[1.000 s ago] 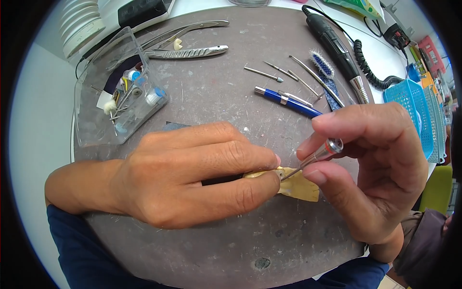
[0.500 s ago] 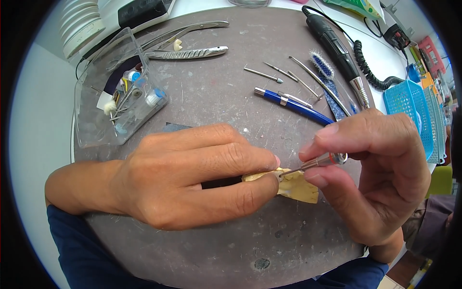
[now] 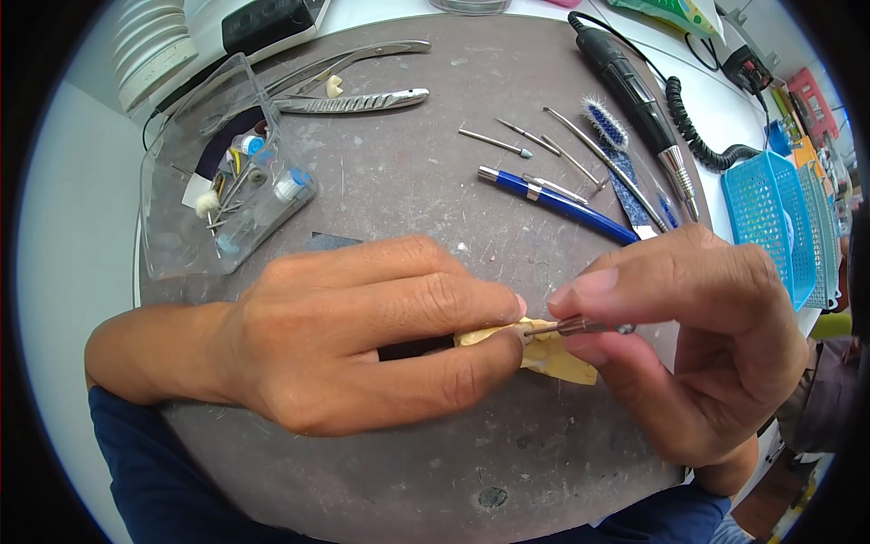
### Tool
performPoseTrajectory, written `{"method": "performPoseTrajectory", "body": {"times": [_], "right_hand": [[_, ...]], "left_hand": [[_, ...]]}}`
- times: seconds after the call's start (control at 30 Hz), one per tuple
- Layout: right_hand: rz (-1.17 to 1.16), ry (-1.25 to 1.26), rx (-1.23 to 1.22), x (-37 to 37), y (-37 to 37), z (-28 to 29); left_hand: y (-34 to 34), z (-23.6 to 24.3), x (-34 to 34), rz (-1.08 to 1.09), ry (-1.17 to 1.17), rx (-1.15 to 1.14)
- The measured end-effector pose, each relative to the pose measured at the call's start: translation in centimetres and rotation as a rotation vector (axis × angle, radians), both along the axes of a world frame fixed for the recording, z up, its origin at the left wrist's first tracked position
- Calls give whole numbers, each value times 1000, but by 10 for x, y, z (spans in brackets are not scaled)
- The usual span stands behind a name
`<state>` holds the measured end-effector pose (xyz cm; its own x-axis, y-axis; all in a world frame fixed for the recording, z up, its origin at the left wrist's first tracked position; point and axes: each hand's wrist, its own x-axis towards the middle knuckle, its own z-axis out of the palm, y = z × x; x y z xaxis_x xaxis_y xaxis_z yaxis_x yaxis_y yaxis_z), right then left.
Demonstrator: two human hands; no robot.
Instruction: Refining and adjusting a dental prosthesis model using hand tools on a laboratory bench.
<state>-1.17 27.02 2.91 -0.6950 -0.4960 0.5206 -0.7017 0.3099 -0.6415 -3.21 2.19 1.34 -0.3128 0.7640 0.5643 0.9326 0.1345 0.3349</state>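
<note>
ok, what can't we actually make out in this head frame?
- Yellow piece: mostly hidden, head view, by the left hand and right hand; its full shape is unclear.
- Metal tool: its tip is hidden where it meets the piece; the right fingers cover its far end.
- Bits in the clear box: too small to identify.
- Blue basket: contents bent and cut off near the rim.
</note>
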Motion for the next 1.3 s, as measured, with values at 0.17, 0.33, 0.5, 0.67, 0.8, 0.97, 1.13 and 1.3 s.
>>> {"method": "performPoseTrajectory", "body": {"times": [0.17, 0.33, 0.5, 0.67, 0.8, 0.97, 1.13, 1.3], "right_hand": [[147, 67, -247, -9, -7, -9], [178, 67, -2, -8, 5, 11], [192, -24, 177, -5, 5, 27], [31, -14, 294, -1, 8, 28], [-295, -213, -391, 21, -24, 2], [7, -126, -4, 0, 9, 14], [125, 48, 147, -8, 20, 12], [-97, -191, -158, 7, 6, -1]], "left_hand": [[-2, 2, -1, -39, -27, -7], [-2, 2, -2, -52, -40, -7], [-1, -2, -2, -48, -22, 21], [2, -4, -4, 5, -40, 38], [5, -5, -3, 25, -91, 74], [7, -7, -3, 19, -84, 94], [6, -4, -2, 15, -72, 52], [6, -10, 0, 35, -84, 66]]}}
